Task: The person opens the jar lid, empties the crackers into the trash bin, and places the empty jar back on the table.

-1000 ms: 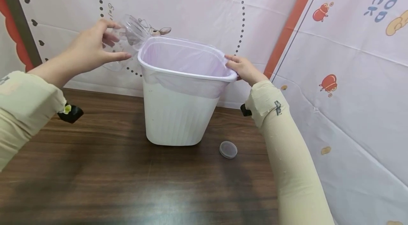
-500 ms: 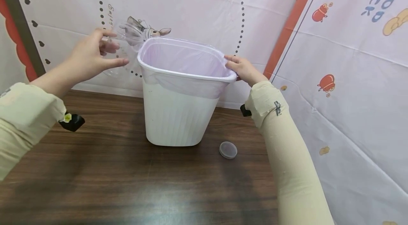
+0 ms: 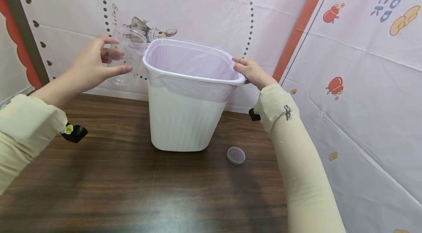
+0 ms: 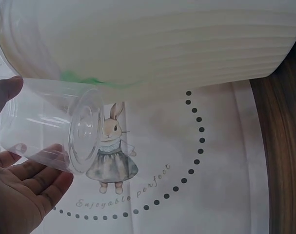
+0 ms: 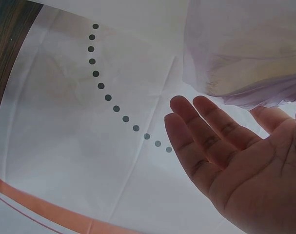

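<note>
A clear plastic cup (image 3: pixel 133 51) is in my left hand (image 3: pixel 90 62), pinched between thumb and fingers. It hangs above the table, just left of the bin's rim, standing nearly upright with its base (image 4: pixel 84 131) toward the table. A white trash bin (image 3: pixel 184 119), lined with a thin lilac plastic bag (image 3: pixel 191 59), stands on the table. My right hand (image 3: pixel 252 71) grips the bin's right rim over the liner. Three of its fingers (image 5: pixel 187 126) stretch out beside the bin in the right wrist view.
On the dark wooden table (image 3: pixel 132 189), a round translucent lid (image 3: pixel 236 155) lies to the right of the bin's foot. Behind the bin hangs a pale printed cloth (image 3: pixel 204 2) with a rabbit drawing. Another printed cloth (image 3: pixel 369 60) covers the right side.
My left hand has moved slightly down and left. The cup, first tilted toward the bin, has swung more upright and away from the rim. My right hand and the bin stay still.
</note>
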Tool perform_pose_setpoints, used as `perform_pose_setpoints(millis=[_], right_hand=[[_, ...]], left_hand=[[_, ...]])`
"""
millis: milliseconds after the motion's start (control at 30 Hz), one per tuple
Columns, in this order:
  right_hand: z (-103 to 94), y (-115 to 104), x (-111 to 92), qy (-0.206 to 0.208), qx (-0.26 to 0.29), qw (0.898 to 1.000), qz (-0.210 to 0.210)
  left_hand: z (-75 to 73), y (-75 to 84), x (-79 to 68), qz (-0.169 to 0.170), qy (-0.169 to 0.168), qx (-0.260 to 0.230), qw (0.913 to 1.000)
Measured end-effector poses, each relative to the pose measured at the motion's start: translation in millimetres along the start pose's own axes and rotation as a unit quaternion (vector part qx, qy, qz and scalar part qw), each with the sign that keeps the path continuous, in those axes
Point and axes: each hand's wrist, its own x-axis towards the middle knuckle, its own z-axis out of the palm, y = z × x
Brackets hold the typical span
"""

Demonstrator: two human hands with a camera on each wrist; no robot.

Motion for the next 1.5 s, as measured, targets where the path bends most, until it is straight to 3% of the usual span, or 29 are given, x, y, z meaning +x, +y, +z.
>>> perform_pose_setpoints(millis=[633, 1100, 1500], right_hand=[[0.3, 0, -2, 0.001, -0.004, 1.000, -0.005], [0.3, 0, -1, 0.000, 0.004, 1.000, -0.001], [0.4, 1, -2, -0.003, 0.005, 1.000, -0.006]], left_hand=[[12.6, -15.5, -17.3, -0.002, 0.024, -0.025, 0.9994], [21.8, -23.9, -30.9, 0.022, 0.042, -0.070, 0.9964], [29.6, -28.4, -39.9, 0.012, 0.043, -0.086, 0.9953]])
